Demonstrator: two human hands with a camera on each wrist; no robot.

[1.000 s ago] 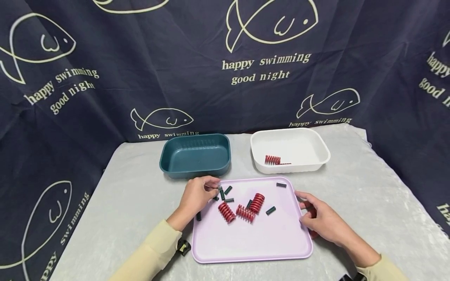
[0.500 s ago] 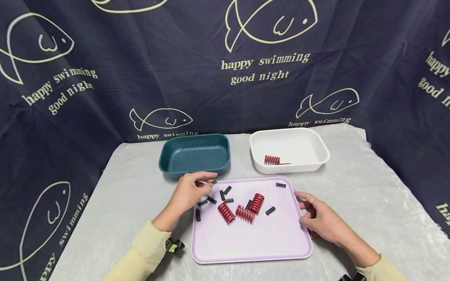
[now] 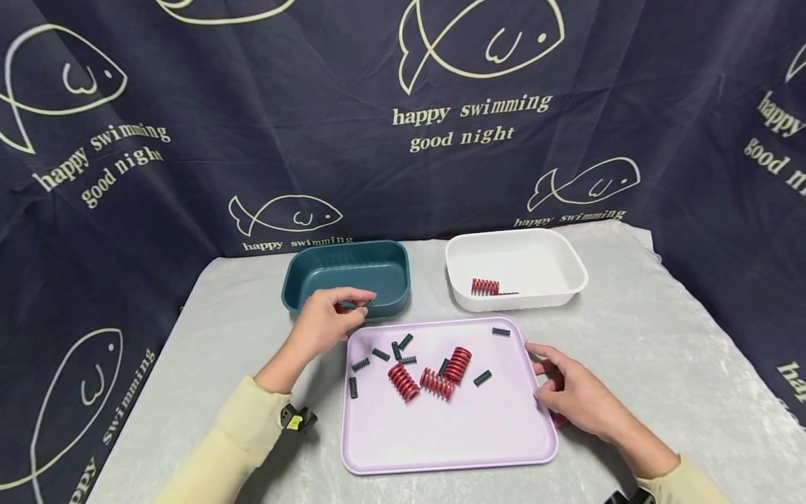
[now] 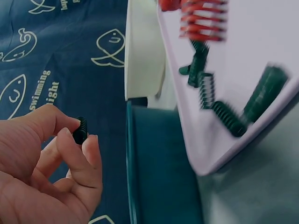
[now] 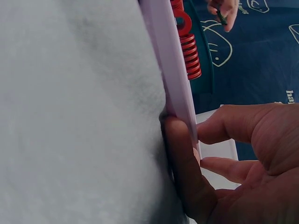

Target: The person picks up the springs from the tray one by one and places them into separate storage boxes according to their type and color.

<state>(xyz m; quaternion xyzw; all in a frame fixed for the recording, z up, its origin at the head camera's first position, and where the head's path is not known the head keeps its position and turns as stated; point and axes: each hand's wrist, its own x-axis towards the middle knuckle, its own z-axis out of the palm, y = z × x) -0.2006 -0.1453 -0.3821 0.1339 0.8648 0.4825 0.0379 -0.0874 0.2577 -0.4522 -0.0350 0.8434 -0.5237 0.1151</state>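
Observation:
My left hand (image 3: pixel 321 320) pinches a small dark green spring (image 4: pixel 81 130) between thumb and fingertips. It is over the near edge of the teal bin (image 3: pixel 390 306) in the head view. My right hand (image 3: pixel 582 392) grips the right rim of the lilac tray (image 3: pixel 453 434), thumb and fingers on either side of the edge in the right wrist view. On the tray lie large red springs (image 3: pixel 404 382) and several small green springs (image 3: pixel 482 378). The green ones are mostly grouped at the back left, and one dark spring (image 3: pixel 501 332) is near the back right corner.
A white bin (image 3: pixel 554 297) stands at the back right, with red springs (image 3: pixel 485 286) inside. Both bins are behind the tray on a grey cloth-covered table (image 3: pixel 208 364). A dark blue curtain (image 3: pixel 352 140) with fish drawings hangs behind.
My left hand has lifted the small green spring off the tray's back left part and carried it back and left to the teal bin. The right hand stays on the tray rim.

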